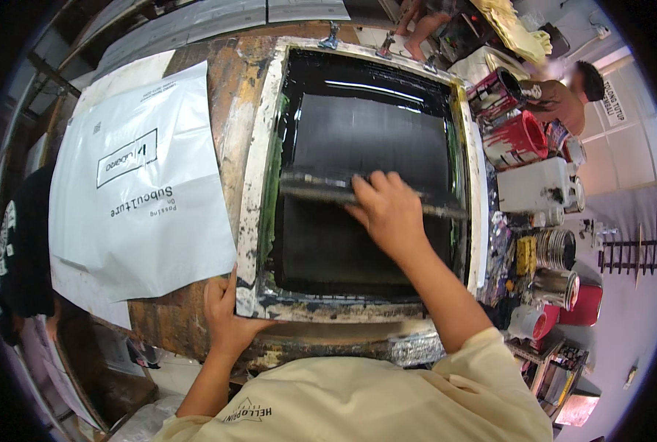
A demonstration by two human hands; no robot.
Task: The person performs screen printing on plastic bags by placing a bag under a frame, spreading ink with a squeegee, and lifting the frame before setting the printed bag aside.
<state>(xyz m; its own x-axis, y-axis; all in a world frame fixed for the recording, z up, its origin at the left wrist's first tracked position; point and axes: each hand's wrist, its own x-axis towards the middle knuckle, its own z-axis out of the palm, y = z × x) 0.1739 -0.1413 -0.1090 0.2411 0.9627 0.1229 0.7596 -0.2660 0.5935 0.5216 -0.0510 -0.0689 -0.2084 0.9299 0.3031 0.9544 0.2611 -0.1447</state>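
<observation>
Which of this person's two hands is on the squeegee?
The right hand, gripping the squeegee; the left hand is instead at the near-left corner of the white frame.

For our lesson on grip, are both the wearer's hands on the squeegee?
No: the right hand grips the squeegee, but the left hand sits at a corner of the frame.
</observation>
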